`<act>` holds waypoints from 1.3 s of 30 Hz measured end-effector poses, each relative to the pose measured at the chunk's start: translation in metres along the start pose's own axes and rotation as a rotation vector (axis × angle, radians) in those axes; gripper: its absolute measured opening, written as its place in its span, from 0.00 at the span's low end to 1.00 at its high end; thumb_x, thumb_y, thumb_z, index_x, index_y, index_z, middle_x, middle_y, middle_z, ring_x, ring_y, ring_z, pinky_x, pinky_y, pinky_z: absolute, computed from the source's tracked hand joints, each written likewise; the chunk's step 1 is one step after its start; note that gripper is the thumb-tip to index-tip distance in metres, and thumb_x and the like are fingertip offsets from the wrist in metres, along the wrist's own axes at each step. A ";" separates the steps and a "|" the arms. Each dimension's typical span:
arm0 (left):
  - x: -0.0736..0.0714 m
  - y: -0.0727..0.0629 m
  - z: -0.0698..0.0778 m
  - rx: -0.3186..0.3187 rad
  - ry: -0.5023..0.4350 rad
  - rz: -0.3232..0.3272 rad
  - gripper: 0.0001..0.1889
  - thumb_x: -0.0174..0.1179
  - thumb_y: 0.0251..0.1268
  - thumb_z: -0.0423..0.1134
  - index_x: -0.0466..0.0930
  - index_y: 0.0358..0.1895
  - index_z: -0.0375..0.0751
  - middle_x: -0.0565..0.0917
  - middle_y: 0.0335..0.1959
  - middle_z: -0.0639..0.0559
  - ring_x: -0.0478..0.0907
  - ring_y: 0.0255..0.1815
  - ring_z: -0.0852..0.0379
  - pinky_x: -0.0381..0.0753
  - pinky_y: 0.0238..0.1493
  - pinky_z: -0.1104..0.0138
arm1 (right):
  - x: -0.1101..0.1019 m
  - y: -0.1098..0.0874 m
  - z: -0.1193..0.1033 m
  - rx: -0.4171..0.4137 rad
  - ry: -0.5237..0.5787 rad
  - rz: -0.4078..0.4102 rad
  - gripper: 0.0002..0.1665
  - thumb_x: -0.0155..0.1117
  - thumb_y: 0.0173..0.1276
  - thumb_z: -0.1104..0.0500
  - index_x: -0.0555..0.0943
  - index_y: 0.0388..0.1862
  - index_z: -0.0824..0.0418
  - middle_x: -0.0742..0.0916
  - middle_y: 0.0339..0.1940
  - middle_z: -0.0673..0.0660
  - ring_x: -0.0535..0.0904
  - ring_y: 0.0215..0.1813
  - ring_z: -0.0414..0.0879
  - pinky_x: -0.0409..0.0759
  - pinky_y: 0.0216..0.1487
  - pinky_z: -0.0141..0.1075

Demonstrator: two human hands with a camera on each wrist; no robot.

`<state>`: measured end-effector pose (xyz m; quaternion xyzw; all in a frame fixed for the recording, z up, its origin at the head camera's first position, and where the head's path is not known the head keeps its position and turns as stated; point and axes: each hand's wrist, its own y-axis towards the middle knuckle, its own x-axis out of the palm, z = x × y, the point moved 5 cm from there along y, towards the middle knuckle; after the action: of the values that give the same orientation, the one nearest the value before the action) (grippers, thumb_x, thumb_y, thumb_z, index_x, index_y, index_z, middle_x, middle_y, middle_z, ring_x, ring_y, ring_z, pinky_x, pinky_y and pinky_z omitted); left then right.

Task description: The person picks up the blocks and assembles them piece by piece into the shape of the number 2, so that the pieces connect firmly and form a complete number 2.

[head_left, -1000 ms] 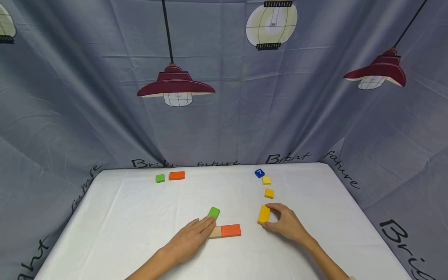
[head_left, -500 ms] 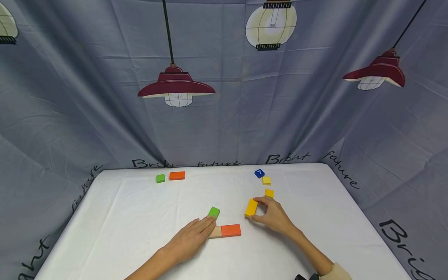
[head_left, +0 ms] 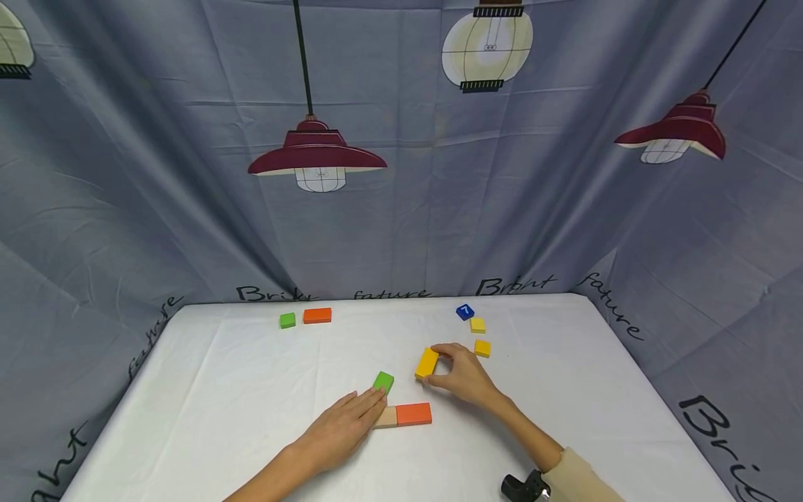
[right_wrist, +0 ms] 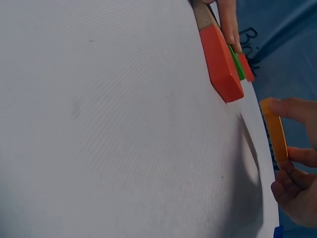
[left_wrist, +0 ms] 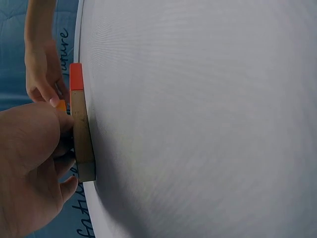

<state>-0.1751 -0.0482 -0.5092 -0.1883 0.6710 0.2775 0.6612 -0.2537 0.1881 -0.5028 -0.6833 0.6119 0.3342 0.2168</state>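
Observation:
My right hand (head_left: 463, 376) pinches a yellow rectangular block (head_left: 426, 363) by its ends, between thumb and fingers. In the right wrist view the yellow block (right_wrist: 275, 130) is raised, its shadow lying apart on the cloth. My left hand (head_left: 341, 429) rests with straight fingers over a row of blocks. From under its fingertips show a green block (head_left: 383, 381) and a plain wooden block (head_left: 387, 417); an orange-red block (head_left: 414, 414) adjoins the wooden one end to end. The left wrist view shows the long side of the wooden block (left_wrist: 81, 131), with my fingertips at it.
At the back left lie a small green block (head_left: 287, 320) and an orange block (head_left: 317, 315). A blue numbered block (head_left: 465, 312) and two small yellow blocks, one nearer (head_left: 482, 348), lie at the back right. A grey curtain (head_left: 401, 209) hangs behind the white table (head_left: 207, 390).
My right hand has carried the yellow block left and slightly away from me, toward the green block. The left hand has stayed in place on the blocks.

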 end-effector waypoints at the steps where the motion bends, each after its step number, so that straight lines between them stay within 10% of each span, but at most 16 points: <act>1: 0.000 0.000 0.000 -0.002 -0.002 -0.004 0.24 0.54 0.77 0.40 0.69 0.71 0.36 0.67 0.74 0.45 0.63 0.74 0.51 0.67 0.69 0.55 | 0.002 0.002 -0.001 -0.004 -0.001 -0.003 0.35 0.83 0.51 0.54 0.83 0.58 0.64 0.84 0.55 0.60 0.79 0.57 0.54 0.78 0.60 0.49; 39: -0.002 0.000 0.000 0.012 0.017 -0.010 0.25 0.55 0.76 0.39 0.69 0.72 0.36 0.68 0.73 0.45 0.63 0.74 0.51 0.67 0.69 0.54 | 0.046 0.032 -0.029 -0.069 -0.133 -0.100 0.39 0.79 0.55 0.45 0.81 0.59 0.67 0.83 0.55 0.61 0.76 0.57 0.56 0.75 0.61 0.49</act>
<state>-0.1754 -0.0487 -0.5073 -0.1901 0.6772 0.2684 0.6582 -0.2780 0.1312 -0.5125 -0.6965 0.5492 0.3885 0.2497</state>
